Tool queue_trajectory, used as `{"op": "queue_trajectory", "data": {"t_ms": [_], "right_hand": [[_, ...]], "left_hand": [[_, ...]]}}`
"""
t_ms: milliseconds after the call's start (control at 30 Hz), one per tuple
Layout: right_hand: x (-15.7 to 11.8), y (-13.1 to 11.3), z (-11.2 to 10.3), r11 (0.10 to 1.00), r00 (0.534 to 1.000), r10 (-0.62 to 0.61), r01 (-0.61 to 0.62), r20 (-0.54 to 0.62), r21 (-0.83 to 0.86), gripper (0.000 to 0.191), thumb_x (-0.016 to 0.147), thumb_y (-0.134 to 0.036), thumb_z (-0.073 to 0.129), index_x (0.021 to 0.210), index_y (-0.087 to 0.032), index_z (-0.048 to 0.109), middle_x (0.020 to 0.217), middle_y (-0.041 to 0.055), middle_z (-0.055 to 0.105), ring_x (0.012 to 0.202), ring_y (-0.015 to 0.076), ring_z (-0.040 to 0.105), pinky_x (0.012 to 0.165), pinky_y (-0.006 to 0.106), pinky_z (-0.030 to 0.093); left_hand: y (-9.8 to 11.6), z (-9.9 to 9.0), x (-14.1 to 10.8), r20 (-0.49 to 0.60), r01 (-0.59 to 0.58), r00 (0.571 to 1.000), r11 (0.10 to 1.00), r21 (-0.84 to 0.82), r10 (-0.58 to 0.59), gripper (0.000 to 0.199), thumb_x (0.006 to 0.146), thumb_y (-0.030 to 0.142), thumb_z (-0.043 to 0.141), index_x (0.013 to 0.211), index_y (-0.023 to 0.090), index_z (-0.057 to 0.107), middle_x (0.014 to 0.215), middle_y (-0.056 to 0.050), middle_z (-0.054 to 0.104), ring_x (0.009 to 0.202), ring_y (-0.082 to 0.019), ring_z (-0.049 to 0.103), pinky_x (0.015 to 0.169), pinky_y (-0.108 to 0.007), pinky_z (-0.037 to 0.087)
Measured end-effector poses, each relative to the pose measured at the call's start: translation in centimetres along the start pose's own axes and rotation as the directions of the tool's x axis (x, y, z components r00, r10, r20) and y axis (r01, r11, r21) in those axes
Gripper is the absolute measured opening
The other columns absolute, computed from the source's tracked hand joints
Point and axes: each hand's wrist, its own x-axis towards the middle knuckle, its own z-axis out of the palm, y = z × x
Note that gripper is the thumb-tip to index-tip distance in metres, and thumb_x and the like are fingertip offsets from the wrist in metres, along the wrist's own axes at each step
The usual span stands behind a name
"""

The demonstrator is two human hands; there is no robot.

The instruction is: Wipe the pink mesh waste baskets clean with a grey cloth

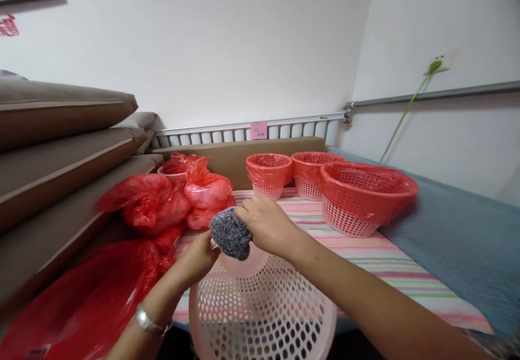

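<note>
My right hand (266, 224) grips a speckled dark-grey fuzzy cloth (231, 233) from its right side, fingers curled over the top. From below left, my left hand (203, 254) is closed around the cloth's lower left edge; its fingertips are mostly hidden behind it. Right beneath both hands, a pale pink perforated plastic basket (264, 300) shows its round rim and holed wall. Whether either hand touches that basket cannot be seen. A silver bracelet (148, 319) circles my left wrist.
Baskets lined with red plastic bags stand at the back right, the nearest a large one (353, 213). Filled red bags (154, 205) crowd the left, beside stacked cushions (60, 159). A striped cloth (390, 262) covers the surface. Behind runs a radiator (227, 135).
</note>
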Motion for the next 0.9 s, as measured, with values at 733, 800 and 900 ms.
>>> {"op": "queue_trajectory", "data": {"t_ms": [733, 800, 900], "right_hand": [[-15.1, 2.8, 7.4, 0.494, 0.559, 0.829, -0.751, 0.025, 0.437, 0.041, 0.076, -0.013, 0.043, 0.115, -0.022, 0.052, 0.111, 0.006, 0.064, 0.102, 0.0219, 0.059, 0.077, 0.028, 0.044], [-12.6, 2.9, 4.3, 0.649, 0.691, 0.722, -0.652, -0.046, 0.393, 0.039, 0.075, -0.011, 0.045, 0.111, -0.021, 0.054, 0.108, 0.0057, 0.064, 0.1, 0.0208, 0.058, 0.078, 0.027, 0.042], [-8.1, 2.1, 0.1, 0.886, 0.906, 0.415, -0.382, -0.081, 0.264, 0.028, 0.078, -0.013, 0.048, 0.102, -0.022, 0.057, 0.101, 0.0047, 0.064, 0.095, 0.0197, 0.055, 0.078, 0.028, 0.039]], "left_hand": [[-2.0, 1.6, -4.3, -0.231, 0.116, 0.965, 0.992, -0.053, -0.125, 0.058, 0.061, 0.014, 0.05, 0.119, 0.012, 0.059, 0.121, -0.01, 0.065, 0.116, -0.03, 0.056, 0.107, -0.046, 0.035], [-0.6, 0.1, -3.7, -0.149, 0.098, 0.984, 0.994, -0.038, -0.102, 0.055, 0.064, 0.019, 0.057, 0.118, 0.012, 0.061, 0.124, -0.012, 0.063, 0.117, -0.032, 0.055, 0.106, -0.048, 0.034], [2.7, -1.0, -1.8, 0.028, 0.039, 0.999, 0.999, -0.013, -0.039, 0.051, 0.066, 0.018, 0.063, 0.117, 0.019, 0.063, 0.124, -0.009, 0.063, 0.117, -0.03, 0.055, 0.103, -0.045, 0.039]]}}
